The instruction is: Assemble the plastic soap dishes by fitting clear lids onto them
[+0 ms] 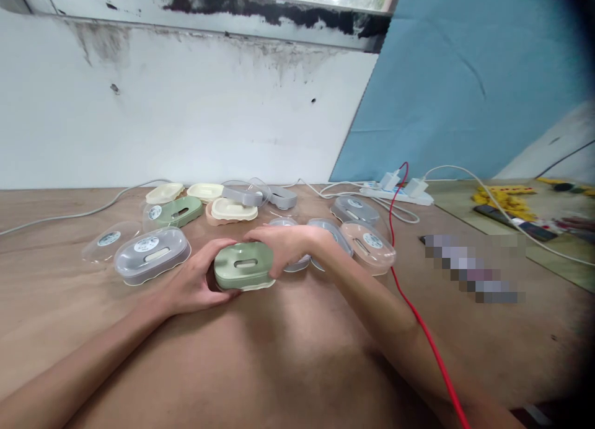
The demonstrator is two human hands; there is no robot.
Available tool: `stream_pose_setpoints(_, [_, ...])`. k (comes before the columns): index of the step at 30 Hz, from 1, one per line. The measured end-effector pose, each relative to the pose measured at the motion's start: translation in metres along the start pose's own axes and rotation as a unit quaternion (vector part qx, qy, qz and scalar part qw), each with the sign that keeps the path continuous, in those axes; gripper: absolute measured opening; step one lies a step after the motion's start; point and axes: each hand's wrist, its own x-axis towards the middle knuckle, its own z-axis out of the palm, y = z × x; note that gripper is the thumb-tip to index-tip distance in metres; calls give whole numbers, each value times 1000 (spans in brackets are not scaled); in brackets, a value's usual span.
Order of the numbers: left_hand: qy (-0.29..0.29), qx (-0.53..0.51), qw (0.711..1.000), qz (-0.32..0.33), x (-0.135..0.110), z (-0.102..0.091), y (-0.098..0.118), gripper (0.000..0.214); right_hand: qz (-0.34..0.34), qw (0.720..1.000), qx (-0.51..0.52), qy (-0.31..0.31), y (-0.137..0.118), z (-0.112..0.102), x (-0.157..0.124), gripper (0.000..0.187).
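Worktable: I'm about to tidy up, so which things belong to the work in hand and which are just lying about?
Work: green case, between left hand and right hand; probably also a gray case, peach case, clear cover.

Apparently lying about: power strip, red cable, yellow items.

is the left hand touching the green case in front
Touching: the head view shows the left hand curled round the left end of the front green case, digits meeting its edges.
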Motion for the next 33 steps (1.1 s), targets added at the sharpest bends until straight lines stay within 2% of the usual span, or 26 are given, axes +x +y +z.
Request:
stream_pose_setpoints(8, [-6,41,999,-1,-3,-1,-3,90,-4,999,-38,21,-8,10,9,81])
stream_pose_setpoints(14, [-18,59,998,14,-3,0,-4,69,-6,999,-32,30,-11,12,8,85])
stream_pose_setpoints(18, [-4,75,997,26,-4,2,-6,75,-5,999,-37,34,-12,11,8,88])
stream_pose_setpoints(22, [3,95,995,40,-6,4,-12,73,-7,999,-38,23,-10,11,9,83])
stream_pose_setpoints(27, [0,98,994,42,-8,4,-14,72,3,999,-43,26,-10,9,8,89])
stream_pose_setpoints(33, [14,96,993,67,-8,6,-15,63,-14,996,-87,28,-16,14,10,88])
